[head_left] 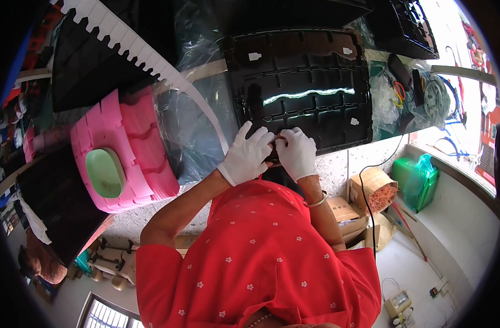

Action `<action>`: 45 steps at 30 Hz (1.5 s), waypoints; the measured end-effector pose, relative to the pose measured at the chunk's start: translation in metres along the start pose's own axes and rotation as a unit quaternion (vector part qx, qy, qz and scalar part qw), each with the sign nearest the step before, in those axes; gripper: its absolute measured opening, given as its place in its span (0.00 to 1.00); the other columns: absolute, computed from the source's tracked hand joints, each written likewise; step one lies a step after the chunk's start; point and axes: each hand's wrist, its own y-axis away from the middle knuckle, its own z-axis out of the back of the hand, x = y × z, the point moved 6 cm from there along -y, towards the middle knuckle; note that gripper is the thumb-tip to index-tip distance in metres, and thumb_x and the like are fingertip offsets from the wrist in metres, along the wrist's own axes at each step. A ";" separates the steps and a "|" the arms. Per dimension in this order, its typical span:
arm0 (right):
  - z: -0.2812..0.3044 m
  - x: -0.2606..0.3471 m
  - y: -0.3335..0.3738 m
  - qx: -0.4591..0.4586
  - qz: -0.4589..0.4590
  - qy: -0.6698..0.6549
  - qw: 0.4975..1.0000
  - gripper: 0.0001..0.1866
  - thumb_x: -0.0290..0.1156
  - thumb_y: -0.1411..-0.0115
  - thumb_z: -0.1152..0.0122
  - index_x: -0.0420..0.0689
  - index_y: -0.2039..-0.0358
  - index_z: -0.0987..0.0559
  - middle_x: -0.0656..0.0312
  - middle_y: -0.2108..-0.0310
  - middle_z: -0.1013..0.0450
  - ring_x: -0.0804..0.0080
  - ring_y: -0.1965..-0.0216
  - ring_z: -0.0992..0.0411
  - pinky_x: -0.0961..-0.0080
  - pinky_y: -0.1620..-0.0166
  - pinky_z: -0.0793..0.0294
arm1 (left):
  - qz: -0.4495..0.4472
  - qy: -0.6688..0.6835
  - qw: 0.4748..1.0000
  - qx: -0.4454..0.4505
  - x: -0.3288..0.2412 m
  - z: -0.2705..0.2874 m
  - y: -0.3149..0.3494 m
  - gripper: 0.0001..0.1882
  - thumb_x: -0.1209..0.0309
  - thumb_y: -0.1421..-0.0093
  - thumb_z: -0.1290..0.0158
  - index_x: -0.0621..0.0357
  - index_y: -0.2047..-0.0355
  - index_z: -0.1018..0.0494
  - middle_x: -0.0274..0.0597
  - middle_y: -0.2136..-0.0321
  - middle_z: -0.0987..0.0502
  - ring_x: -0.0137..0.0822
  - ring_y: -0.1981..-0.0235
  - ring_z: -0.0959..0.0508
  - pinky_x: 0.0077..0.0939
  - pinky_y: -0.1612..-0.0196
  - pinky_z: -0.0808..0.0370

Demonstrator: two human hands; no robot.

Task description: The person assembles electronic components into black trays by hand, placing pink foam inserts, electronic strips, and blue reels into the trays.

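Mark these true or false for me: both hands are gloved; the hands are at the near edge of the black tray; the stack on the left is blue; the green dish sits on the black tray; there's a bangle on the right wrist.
1. Both hands wear white gloves. True: left hand, right hand.
2. The hands meet at the near edge of the black moulded tray. True.
3. The stack at the left is blue. False: the stack of foam pieces is pink.
4. The pale green oval dish sits on the black tray. False: it rests on the pink stack.
5. A bangle is on the right wrist. True.
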 end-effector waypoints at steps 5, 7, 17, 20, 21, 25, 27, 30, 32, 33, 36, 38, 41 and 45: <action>-0.003 0.001 0.001 -0.019 -0.011 -0.001 1.000 0.08 0.37 0.44 0.42 0.49 0.73 0.18 0.61 0.72 0.25 0.58 0.68 0.25 0.60 0.65 0.32 | -0.005 0.001 1.000 -0.008 -0.002 -0.006 0.005 0.20 0.56 0.46 0.44 0.54 0.58 0.23 0.36 0.45 0.31 0.38 0.37 0.38 0.53 0.33 0.52; -0.005 0.001 0.001 -0.025 -0.012 -0.004 1.000 0.08 0.37 0.44 0.42 0.49 0.73 0.19 0.61 0.72 0.25 0.59 0.68 0.25 0.61 0.64 0.34 | 0.003 0.002 1.000 -0.003 -0.001 -0.006 0.006 0.20 0.56 0.46 0.43 0.54 0.57 0.23 0.36 0.45 0.31 0.38 0.38 0.38 0.54 0.33 0.52; -0.007 0.025 0.004 -0.063 0.234 0.199 0.950 0.02 0.31 0.47 0.44 0.49 0.75 0.25 0.64 0.74 0.30 0.67 0.71 0.30 0.66 0.65 0.37 | 0.001 -0.015 0.999 -0.034 -0.001 -0.009 0.015 0.22 0.54 0.47 0.42 0.52 0.55 0.24 0.35 0.46 0.30 0.38 0.38 0.37 0.55 0.34 0.52; -0.008 0.027 -0.003 -0.005 0.322 0.222 0.920 0.03 0.31 0.47 0.45 0.49 0.75 0.25 0.64 0.74 0.31 0.69 0.71 0.30 0.67 0.65 0.38 | -0.012 -0.037 0.996 -0.080 0.001 -0.007 0.016 0.19 0.51 0.45 0.43 0.50 0.61 0.21 0.34 0.48 0.29 0.37 0.37 0.39 0.55 0.33 0.54; -0.010 0.028 -0.004 0.018 0.365 0.219 0.905 0.03 0.31 0.47 0.45 0.49 0.76 0.25 0.64 0.74 0.31 0.70 0.71 0.31 0.68 0.65 0.38 | -0.019 -0.040 0.995 -0.085 0.002 -0.007 0.017 0.19 0.51 0.46 0.43 0.50 0.61 0.21 0.34 0.48 0.29 0.37 0.37 0.39 0.55 0.33 0.54; -0.009 0.028 -0.005 0.037 0.434 0.175 0.883 0.03 0.30 0.47 0.44 0.49 0.76 0.24 0.65 0.75 0.30 0.69 0.71 0.30 0.67 0.64 0.37 | -0.028 -0.016 0.998 -0.057 0.007 -0.007 0.019 0.20 0.53 0.47 0.44 0.51 0.59 0.23 0.34 0.48 0.30 0.38 0.37 0.38 0.52 0.33 0.52; -0.008 0.023 -0.006 0.069 0.407 0.151 0.898 0.01 0.31 0.49 0.42 0.49 0.76 0.24 0.65 0.75 0.30 0.68 0.71 0.29 0.66 0.63 0.37 | -0.022 -0.008 0.997 -0.068 0.010 -0.006 0.020 0.20 0.54 0.48 0.43 0.52 0.60 0.23 0.35 0.48 0.30 0.38 0.38 0.38 0.51 0.33 0.52; 0.006 0.018 0.003 0.073 0.367 0.060 0.926 0.02 0.30 0.51 0.39 0.49 0.75 0.23 0.65 0.76 0.29 0.64 0.72 0.29 0.65 0.63 0.37 | -0.016 0.008 0.997 -0.079 0.015 -0.004 0.024 0.21 0.56 0.49 0.41 0.55 0.60 0.23 0.37 0.49 0.30 0.40 0.38 0.37 0.50 0.33 0.50; 0.030 -0.001 0.013 -0.034 0.299 -0.107 0.948 0.04 0.25 0.53 0.37 0.48 0.75 0.24 0.63 0.76 0.28 0.59 0.72 0.29 0.63 0.65 0.36 | -0.016 0.016 0.997 -0.080 0.018 0.003 0.028 0.22 0.57 0.50 0.41 0.57 0.59 0.24 0.38 0.49 0.30 0.41 0.38 0.37 0.50 0.34 0.48; 0.040 -0.020 0.016 -0.057 0.204 -0.148 0.966 0.06 0.22 0.53 0.37 0.46 0.75 0.25 0.61 0.75 0.28 0.56 0.72 0.30 0.62 0.67 0.34 | 0.011 0.080 0.993 -0.090 0.022 0.015 0.031 0.21 0.59 0.49 0.40 0.58 0.59 0.24 0.39 0.50 0.29 0.42 0.39 0.35 0.49 0.36 0.43; 0.066 -0.092 0.023 -0.139 -0.043 -0.304 0.942 0.04 0.18 0.44 0.41 0.42 0.72 0.24 0.69 0.77 0.32 0.83 0.77 0.38 0.85 0.73 0.41 | 0.086 0.309 0.928 -0.191 0.021 0.063 0.042 0.21 0.60 0.45 0.42 0.59 0.55 0.27 0.43 0.53 0.28 0.45 0.44 0.31 0.47 0.41 0.36; 0.085 -0.138 0.020 -0.227 -0.156 -0.390 0.879 0.01 0.22 0.40 0.40 0.40 0.69 0.23 0.75 0.77 0.35 0.89 0.77 0.42 0.87 0.74 0.44 | 0.053 0.656 0.711 -0.250 0.014 0.104 0.052 0.23 0.59 0.37 0.48 0.61 0.48 0.32 0.50 0.55 0.27 0.49 0.48 0.27 0.46 0.45 0.31; 0.122 -0.197 0.000 -0.330 -0.205 -0.381 0.839 0.04 0.25 0.40 0.40 0.39 0.67 0.22 0.75 0.77 0.35 0.89 0.76 0.42 0.88 0.73 0.45 | -0.401 0.706 0.527 -0.252 -0.033 0.189 0.033 0.27 0.52 0.28 0.65 0.62 0.43 0.34 0.63 0.54 0.27 0.56 0.50 0.28 0.53 0.46 0.31; 0.146 -0.295 -0.014 -0.368 -0.225 -0.333 0.838 0.07 0.27 0.40 0.38 0.36 0.65 0.19 0.70 0.72 0.26 0.85 0.71 0.34 0.86 0.67 0.35 | -0.411 0.727 0.521 -0.176 -0.069 0.238 0.002 0.27 0.53 0.31 0.61 0.63 0.43 0.34 0.60 0.52 0.28 0.55 0.47 0.29 0.48 0.44 0.33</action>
